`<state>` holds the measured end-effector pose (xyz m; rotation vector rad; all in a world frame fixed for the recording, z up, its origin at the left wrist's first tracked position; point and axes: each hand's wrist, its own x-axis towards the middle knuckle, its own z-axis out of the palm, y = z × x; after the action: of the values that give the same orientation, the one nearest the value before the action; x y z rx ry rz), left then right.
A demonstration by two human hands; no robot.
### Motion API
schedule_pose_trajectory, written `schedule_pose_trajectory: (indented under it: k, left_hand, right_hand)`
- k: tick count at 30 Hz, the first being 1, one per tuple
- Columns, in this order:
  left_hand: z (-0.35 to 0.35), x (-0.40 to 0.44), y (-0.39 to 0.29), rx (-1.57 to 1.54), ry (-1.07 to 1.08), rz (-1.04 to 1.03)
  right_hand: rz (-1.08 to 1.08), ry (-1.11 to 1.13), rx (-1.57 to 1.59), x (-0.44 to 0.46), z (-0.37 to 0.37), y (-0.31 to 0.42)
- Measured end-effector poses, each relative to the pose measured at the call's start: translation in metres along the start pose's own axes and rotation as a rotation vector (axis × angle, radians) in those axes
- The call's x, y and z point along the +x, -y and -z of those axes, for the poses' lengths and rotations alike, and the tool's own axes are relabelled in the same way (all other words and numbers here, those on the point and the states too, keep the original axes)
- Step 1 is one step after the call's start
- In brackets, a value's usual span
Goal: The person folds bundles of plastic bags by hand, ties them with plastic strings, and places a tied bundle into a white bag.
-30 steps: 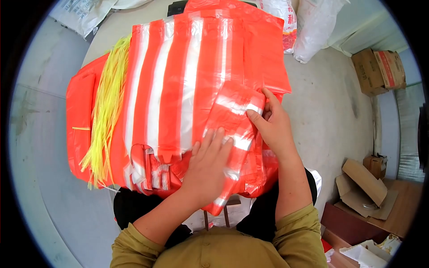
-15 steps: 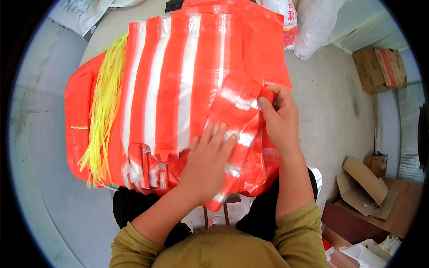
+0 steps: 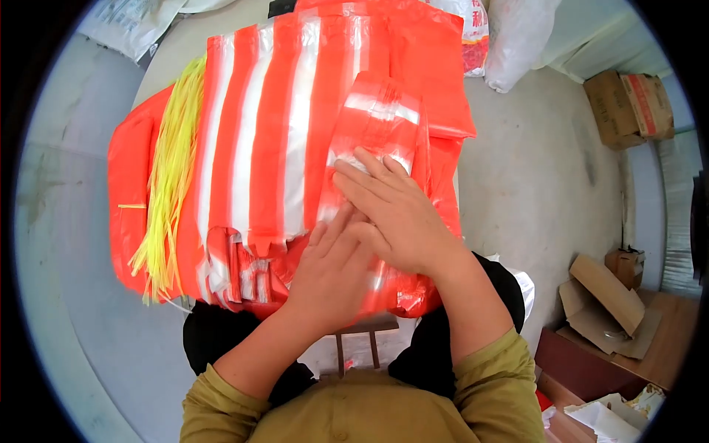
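Observation:
A folded red-and-white striped plastic bag (image 3: 380,111) lies at the right of a large stack of striped plastic bags (image 3: 269,140). My right hand (image 3: 391,207) rests flat on the folded bag, fingers stretched out. Just below and left of it, my left hand (image 3: 332,266) also lies flat, its fingertips partly tucked under my right hand. Both hands touch the plastic; neither grips it. Crumpled bag ends (image 3: 247,269) bunch near the front edge, left of my left hand. Yellow plastic strips (image 3: 173,177) lie in a long bundle on the stack's left side.
More red plastic (image 3: 129,192) lies beyond the strips at far left. White printed sacks (image 3: 517,44) stand at the back right. A cardboard box (image 3: 628,111) is by the right wall, and an opened carton (image 3: 609,303) sits on a brown surface lower right.
My right hand has let go of the folded bag's upper right edge and moved down-left to lie flat on it. The folded bag now lies flatter and farther up the stack.

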<state>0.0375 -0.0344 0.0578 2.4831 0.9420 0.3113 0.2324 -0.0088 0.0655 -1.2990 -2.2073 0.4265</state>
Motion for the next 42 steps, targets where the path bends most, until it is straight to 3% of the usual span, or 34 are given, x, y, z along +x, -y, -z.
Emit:
schedule_pose_trajectory:
  k: [4, 7, 10, 13, 16, 24, 29, 32, 35, 39, 42]
  left_hand:
    - [0.013, -0.005, -0.021, -0.054, 0.193, 0.012]
    - [0.005, -0.018, -0.026, -0.157, 0.031, -0.148]
    - [0.011, -0.036, -0.009, -0.215, 0.183, -0.108]
    - [0.017, -0.040, 0.012, -0.197, -0.248, -0.036]
    - [0.025, -0.027, 0.010, -0.171, -0.297, 0.295]
    - [0.024, -0.021, 0.012, -0.275, -0.149, 0.452]
    - [0.030, -0.018, 0.001, -0.485, -0.110, 0.514]
    - [0.028, -0.017, 0.006, -1.131, -0.110, 0.419]
    - [0.038, -0.016, -0.004, -1.434, -0.047, 0.456]
    - [0.038, -0.015, -0.010, -1.595, -0.103, 0.478]
    - [0.032, -0.015, -0.011, -1.543, -0.107, 0.426]
  right_hand:
    - [-0.002, 0.063, -0.025, -0.002, -0.008, -0.008]
    - [0.002, 0.075, -0.031, -0.002, -0.009, -0.010]
    - [0.000, 0.068, -0.078, -0.003, -0.010, -0.005]
    - [0.014, 0.025, -0.102, -0.003, -0.010, 0.000]
    - [0.022, -0.026, -0.105, -0.004, -0.007, 0.005]
    - [-0.335, -0.188, -0.124, -0.022, 0.006, 0.022]
    - [-0.478, -0.179, 0.058, -0.027, 0.016, 0.028]
    - [-0.538, -0.240, 0.255, -0.031, 0.014, 0.021]
    - [-0.573, -0.339, 0.513, -0.033, 0.013, 0.015]
    - [-0.699, -0.439, 1.045, -0.031, 0.019, 0.024]
    - [-0.734, -0.464, 1.239, -0.028, 0.009, 0.028]
